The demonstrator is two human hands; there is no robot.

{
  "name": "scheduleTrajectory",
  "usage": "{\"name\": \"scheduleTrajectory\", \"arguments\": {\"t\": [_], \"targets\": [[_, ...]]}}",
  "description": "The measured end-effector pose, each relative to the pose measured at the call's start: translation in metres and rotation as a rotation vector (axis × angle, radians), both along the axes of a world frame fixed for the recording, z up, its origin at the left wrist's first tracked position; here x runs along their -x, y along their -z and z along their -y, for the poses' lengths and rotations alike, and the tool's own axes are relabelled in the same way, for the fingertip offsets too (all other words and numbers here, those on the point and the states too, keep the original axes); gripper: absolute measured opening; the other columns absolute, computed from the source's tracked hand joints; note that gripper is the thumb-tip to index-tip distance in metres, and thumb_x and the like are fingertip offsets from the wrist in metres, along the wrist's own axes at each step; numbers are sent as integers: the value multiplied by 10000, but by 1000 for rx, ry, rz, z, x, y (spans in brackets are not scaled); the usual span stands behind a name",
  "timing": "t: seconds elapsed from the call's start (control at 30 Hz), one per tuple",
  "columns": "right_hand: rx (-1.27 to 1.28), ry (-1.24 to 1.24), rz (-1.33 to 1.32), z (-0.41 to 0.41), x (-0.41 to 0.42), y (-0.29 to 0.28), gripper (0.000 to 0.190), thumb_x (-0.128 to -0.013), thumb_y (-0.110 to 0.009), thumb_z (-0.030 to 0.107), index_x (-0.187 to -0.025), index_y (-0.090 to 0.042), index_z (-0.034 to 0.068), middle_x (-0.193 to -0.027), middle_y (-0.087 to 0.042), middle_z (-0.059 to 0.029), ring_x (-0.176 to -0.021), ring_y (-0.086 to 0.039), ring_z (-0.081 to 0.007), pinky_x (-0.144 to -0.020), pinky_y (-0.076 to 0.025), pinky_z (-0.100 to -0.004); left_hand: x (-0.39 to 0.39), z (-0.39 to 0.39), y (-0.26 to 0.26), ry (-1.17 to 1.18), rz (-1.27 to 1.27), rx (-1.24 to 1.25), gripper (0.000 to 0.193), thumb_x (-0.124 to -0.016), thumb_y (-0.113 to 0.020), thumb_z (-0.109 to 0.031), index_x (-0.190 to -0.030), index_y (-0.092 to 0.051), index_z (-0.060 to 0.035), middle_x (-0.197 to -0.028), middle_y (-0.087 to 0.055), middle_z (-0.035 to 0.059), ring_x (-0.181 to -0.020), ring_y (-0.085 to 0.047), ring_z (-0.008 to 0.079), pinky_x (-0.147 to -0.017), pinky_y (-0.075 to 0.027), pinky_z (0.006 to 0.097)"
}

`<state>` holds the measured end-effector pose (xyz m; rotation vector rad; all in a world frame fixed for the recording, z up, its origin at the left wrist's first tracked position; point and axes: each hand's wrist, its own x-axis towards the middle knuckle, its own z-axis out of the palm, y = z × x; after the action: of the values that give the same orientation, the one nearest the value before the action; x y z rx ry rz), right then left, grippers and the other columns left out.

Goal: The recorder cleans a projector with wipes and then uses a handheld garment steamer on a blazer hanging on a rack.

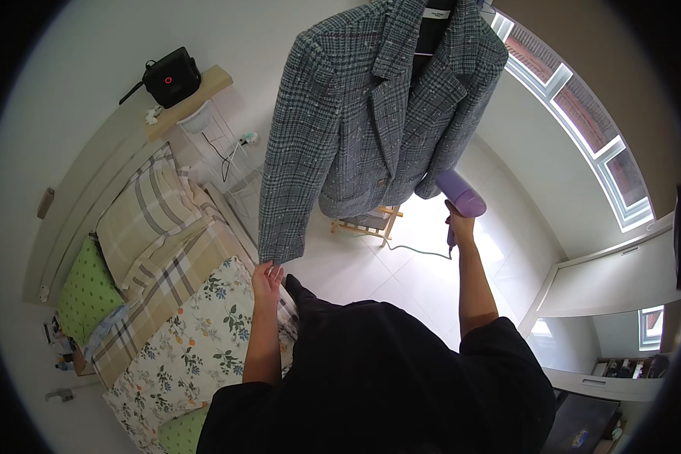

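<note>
A grey-green checked tweed blazer [352, 108] hangs in front of me at the top of the head view. Its sleeve on the left side reaches down to my left hand [268, 284], whose thumb and fingers pinch the cuff. My right hand [461, 227] grips the handle of a purple corded handheld appliance [461, 193], either a garment steamer or a hair dryer. The appliance's rounded head is beside the other sleeve's cuff, near the blazer's hem. From the handle's lower end, a cord [414, 248] runs left across the floor.
To the left is a bed with a floral quilt [181, 340], a plaid pillow [147, 210] and a green dotted pillow [88, 289]. A black bag [172, 78] sits on the headboard ledge. Below the blazer stands a small wooden rack [383, 224]. White cabinets [607, 284] line the right.
</note>
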<state>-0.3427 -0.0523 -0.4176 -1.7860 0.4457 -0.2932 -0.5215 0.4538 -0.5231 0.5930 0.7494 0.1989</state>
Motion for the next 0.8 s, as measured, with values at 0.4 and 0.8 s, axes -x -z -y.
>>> {"name": "scheduleTrajectory", "arguments": {"t": [0.4,0.8], "targets": [[-143,59,-190,1,21,29,208,-842,-737,134,-939,-598,14,-690,-533,-62,-550,-561,-185,-503,-495,-332,1,0,2,11,-10,-18,149,-830,-650,-53,-937,-551,-87,-947,-615,42,-937,-616,263,-880,-512,432],[-21,-98,400,-28,-4,-146,274,-864,-767,221,-939,-647,-13,-696,-594,-61,-597,-586,-158,-560,-484,-317,-5,6,1,26,-6,-13,174,-830,-664,-88,-971,-570,-46,-1003,-579,58,-973,-590,264,-921,-495,437]]}}
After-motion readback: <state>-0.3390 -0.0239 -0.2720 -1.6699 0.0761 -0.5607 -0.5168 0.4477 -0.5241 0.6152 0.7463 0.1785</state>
